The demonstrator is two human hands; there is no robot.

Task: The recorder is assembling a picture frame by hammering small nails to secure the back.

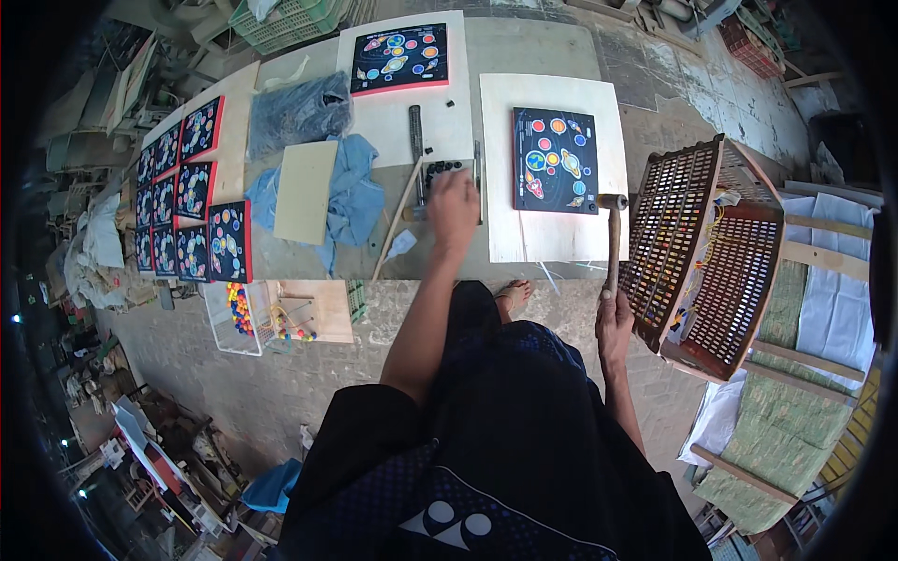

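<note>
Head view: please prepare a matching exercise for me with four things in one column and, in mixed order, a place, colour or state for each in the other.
Column 1
1. wooden-handled hammer
2. left hand
3. blue cloth
4. crate

Column 2
A. brown, with openwork walls
B. partly covered by a pale yellowish panel
C. gripped by the right hand
D. close to the small black pieces

Right pairs: 1-C, 2-D, 3-B, 4-A

Wooden hammer handle point(614, 252), plastic basket point(734, 266), wrinkled cloth point(357, 194)
</note>
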